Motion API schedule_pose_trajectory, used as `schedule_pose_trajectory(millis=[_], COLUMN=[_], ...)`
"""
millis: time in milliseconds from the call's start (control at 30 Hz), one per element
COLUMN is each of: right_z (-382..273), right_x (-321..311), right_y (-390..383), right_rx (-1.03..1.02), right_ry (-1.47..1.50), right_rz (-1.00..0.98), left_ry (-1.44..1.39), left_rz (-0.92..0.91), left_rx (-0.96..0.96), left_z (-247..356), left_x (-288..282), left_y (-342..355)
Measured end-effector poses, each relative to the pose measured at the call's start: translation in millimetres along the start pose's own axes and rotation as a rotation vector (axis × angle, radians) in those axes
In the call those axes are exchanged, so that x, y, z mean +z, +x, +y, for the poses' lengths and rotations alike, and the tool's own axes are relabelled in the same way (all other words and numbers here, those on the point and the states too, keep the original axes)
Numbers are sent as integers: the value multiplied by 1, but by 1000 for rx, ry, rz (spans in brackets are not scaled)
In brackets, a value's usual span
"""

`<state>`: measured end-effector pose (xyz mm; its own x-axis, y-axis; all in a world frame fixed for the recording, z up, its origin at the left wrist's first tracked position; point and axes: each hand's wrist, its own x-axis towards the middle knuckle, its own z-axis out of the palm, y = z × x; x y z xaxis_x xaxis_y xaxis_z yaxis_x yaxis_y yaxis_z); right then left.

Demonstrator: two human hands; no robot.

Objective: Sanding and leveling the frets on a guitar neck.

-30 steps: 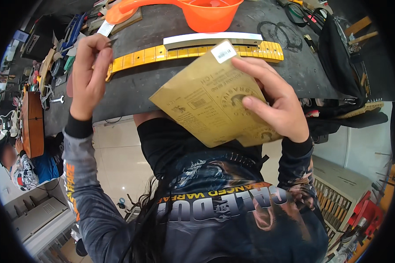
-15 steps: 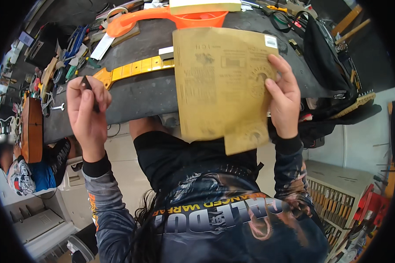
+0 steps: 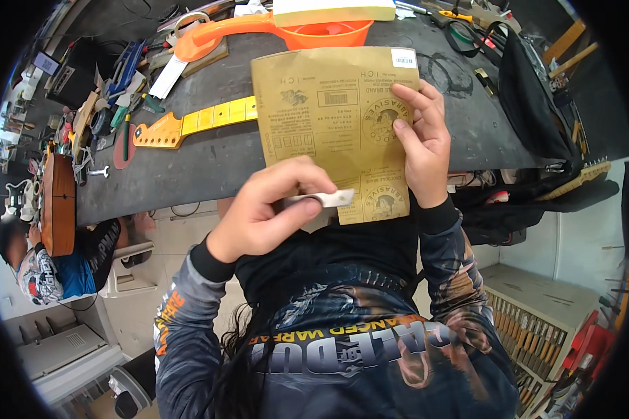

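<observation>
A sheet of brown-backed sandpaper (image 3: pixel 307 129), printed side up, is held by its right edge in my right hand (image 3: pixel 426 146), thumb and fingers closed on it. A rectangular piece is cut out of its lower left corner, leaving a tab at the bottom. My left hand (image 3: pixel 265 206) is closed on a small flat metal blade (image 3: pixel 340 198), whose bright end lies over the tab's left edge. Whether the blade touches the paper I cannot tell. Behind the sheet, a yellow guitar neck (image 3: pixel 210 119) lies on the dark bench, partly hidden.
An orange strainer-like bowl with a handle (image 3: pixel 328 33) stands at the back, a pale block (image 3: pixel 335 12) on top. A wrench (image 3: pixel 100 171) and hand tools lie at left. A black bag (image 3: pixel 531 105) is at right. Another person (image 3: pixel 63 269) sits far left with a brown guitar body (image 3: pixel 58 202).
My left hand has swung right and down from beside the neck's headstock to the paper's lower edge, bringing the blade along. The sheet and my right hand have shifted slightly left.
</observation>
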<state>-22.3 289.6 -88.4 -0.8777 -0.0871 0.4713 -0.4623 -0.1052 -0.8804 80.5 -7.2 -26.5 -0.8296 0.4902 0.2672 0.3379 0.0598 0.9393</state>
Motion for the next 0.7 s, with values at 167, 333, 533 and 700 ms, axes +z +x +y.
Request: schedule_pose_trajectory(millis=[167, 333, 533, 700], right_z=[-17, -25, -163, -279], right_x=[8, -10, -2, 29], right_y=[16, -1, 142, 323], right_rx=[-18, -187, -920, -1154], right_ry=[-131, -495, -659, -615], right_rz=[-26, 172, 445, 594], left_ry=[-82, 8, -125, -201], left_rz=[43, -16, -11, 35], left_rx=[-154, -173, -215, -213], left_z=[-18, -51, -65, -56], left_x=[1, 9, 6, 6], left_y=[5, 2, -11, -1])
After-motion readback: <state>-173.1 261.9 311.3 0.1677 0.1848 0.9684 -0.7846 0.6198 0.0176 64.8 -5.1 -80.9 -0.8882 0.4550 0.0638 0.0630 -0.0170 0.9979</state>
